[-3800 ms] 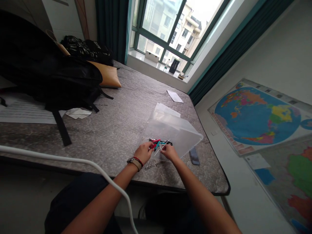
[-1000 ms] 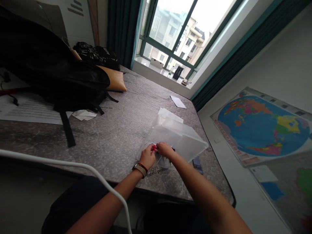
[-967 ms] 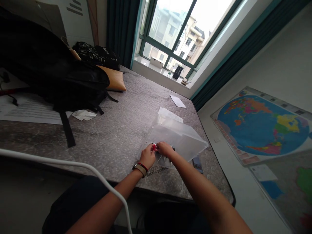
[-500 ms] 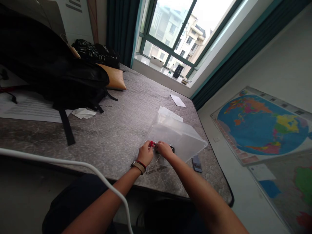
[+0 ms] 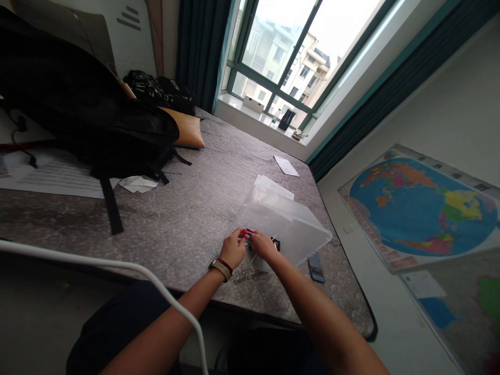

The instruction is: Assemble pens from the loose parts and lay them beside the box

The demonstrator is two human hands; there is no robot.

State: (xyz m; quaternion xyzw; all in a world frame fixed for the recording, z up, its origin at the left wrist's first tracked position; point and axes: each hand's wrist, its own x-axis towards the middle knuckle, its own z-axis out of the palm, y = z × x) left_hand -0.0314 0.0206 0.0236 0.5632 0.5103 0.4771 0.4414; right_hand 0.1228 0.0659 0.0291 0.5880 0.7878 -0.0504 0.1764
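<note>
Both hands meet at the near edge of a translucent plastic box (image 5: 297, 224) lying on the mattress. My left hand (image 5: 233, 251), with a watch and a red cord at the wrist, pinches a small red piece (image 5: 244, 233) between thumb and fingers. Close against it, my right hand (image 5: 261, 245) has its fingers closed on something slim with dark and red parts, too small and covered to name. A black object (image 5: 276, 243) shows just beyond the right hand, partly hidden. Thin pale strips lie below the hands.
A phone (image 5: 316, 267) lies right of the box. White papers (image 5: 286, 165) are behind it. A black backpack (image 5: 128, 130) and a tan pouch (image 5: 189, 130) occupy the left. A white cable (image 5: 156, 284) crosses the foreground. A world map (image 5: 422, 203) hangs on the right wall.
The camera view has shifted slightly. Both hands stay together at the red piece; the right fingers have turned a little, and a red-and-dark part now shows above them.
</note>
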